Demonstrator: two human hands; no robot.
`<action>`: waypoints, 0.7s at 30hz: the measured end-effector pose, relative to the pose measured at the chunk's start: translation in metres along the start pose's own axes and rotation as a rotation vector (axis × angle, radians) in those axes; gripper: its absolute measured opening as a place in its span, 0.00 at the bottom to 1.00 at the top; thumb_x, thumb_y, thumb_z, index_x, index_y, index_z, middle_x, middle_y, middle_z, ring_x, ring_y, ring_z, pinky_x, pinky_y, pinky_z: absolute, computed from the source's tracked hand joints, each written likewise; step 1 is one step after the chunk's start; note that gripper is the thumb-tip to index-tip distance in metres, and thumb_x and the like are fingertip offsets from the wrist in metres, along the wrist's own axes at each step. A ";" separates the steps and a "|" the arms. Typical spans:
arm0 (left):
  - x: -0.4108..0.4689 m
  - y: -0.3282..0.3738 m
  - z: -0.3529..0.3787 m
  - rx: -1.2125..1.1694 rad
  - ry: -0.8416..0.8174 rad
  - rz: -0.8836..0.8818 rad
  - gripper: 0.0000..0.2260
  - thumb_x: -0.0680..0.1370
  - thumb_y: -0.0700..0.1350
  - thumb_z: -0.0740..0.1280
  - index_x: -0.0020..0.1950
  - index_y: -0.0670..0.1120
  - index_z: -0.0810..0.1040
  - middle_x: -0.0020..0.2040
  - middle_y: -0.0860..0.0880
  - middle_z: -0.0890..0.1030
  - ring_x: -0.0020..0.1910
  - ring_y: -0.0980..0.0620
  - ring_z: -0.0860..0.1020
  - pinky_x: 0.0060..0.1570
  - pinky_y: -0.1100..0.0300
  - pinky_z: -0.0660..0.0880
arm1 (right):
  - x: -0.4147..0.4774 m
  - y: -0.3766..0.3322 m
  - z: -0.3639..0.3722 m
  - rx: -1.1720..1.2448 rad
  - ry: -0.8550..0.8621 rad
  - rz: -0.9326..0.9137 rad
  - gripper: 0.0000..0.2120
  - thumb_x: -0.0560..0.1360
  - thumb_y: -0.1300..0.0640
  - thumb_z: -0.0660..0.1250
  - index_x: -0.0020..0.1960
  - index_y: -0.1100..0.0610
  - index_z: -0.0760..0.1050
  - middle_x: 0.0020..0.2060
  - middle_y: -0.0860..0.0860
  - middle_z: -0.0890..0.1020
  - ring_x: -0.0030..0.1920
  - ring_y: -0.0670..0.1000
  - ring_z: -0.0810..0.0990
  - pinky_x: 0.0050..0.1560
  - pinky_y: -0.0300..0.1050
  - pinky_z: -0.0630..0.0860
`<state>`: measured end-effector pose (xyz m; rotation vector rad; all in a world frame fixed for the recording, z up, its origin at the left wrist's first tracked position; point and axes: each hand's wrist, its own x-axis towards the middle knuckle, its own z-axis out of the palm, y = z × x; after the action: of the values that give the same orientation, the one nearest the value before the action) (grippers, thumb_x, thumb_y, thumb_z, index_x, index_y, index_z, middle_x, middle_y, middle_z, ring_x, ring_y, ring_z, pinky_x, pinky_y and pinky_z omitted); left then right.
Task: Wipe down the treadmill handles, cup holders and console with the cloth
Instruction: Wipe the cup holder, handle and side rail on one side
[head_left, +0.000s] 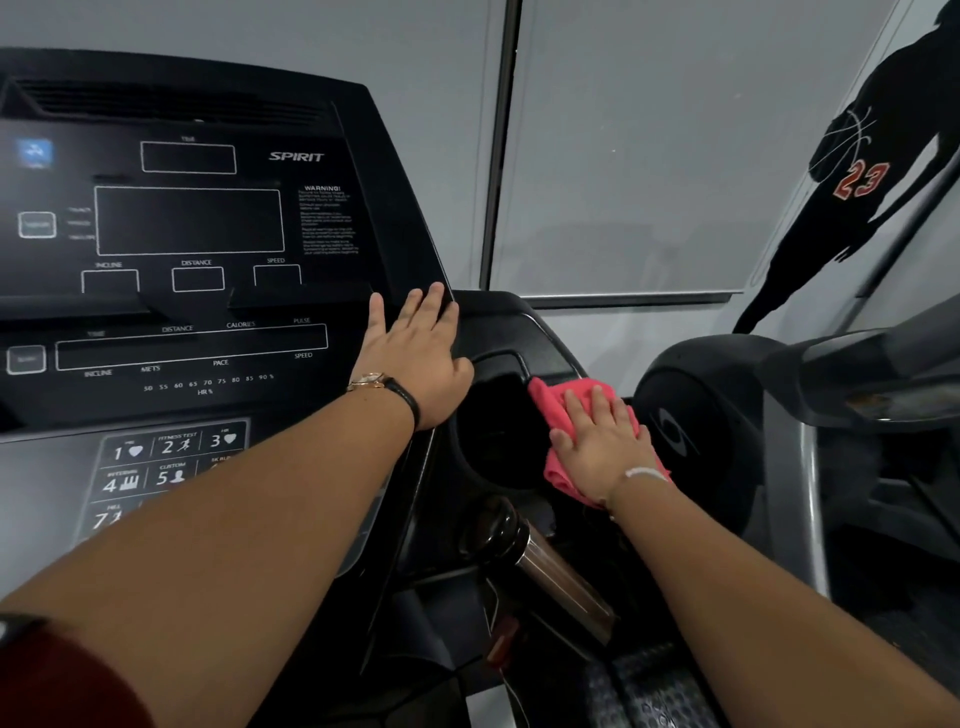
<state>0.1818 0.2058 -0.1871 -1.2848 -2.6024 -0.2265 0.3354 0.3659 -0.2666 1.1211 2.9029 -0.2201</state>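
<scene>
The black treadmill console (197, 223) fills the left of the head view, its displays dark. My left hand (415, 353) rests flat with straight fingers on the console's right edge. Just right of it is the dark right cup holder (493, 415). My right hand (602, 441) presses a pink cloth (556, 400) flat against the cup holder's right rim. Part of the cloth is hidden under my palm. A handle with a metal grip sensor (561, 582) slopes down below the cup holder.
A second machine with a round black housing (691, 415) stands close on the right. Behind are a grey wall, a vertical frame post (501, 145) and a black player silhouette numbered 23 (857, 182). The treadmill belt area (649, 686) lies below.
</scene>
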 end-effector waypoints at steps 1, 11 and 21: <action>0.000 0.000 0.000 0.000 -0.001 0.002 0.29 0.78 0.52 0.50 0.77 0.48 0.48 0.78 0.49 0.43 0.76 0.51 0.43 0.71 0.45 0.34 | -0.003 -0.003 -0.001 -0.026 0.000 -0.048 0.28 0.79 0.41 0.45 0.77 0.44 0.42 0.77 0.49 0.43 0.76 0.57 0.41 0.74 0.62 0.45; 0.000 0.000 0.001 -0.011 0.003 0.006 0.28 0.78 0.52 0.50 0.77 0.48 0.48 0.78 0.49 0.43 0.76 0.51 0.42 0.70 0.45 0.33 | -0.008 0.045 0.012 0.099 0.037 -0.142 0.32 0.78 0.39 0.45 0.77 0.54 0.47 0.77 0.57 0.48 0.77 0.56 0.45 0.76 0.53 0.46; -0.001 0.000 0.001 -0.010 0.004 0.005 0.28 0.78 0.52 0.50 0.77 0.48 0.48 0.78 0.49 0.43 0.76 0.51 0.42 0.70 0.45 0.33 | -0.024 0.041 0.015 -0.063 0.040 -0.250 0.41 0.67 0.30 0.30 0.77 0.44 0.42 0.77 0.46 0.43 0.76 0.52 0.40 0.75 0.57 0.46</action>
<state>0.1819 0.2052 -0.1879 -1.2927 -2.5981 -0.2409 0.3801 0.3778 -0.2849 0.7615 3.0561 -0.1105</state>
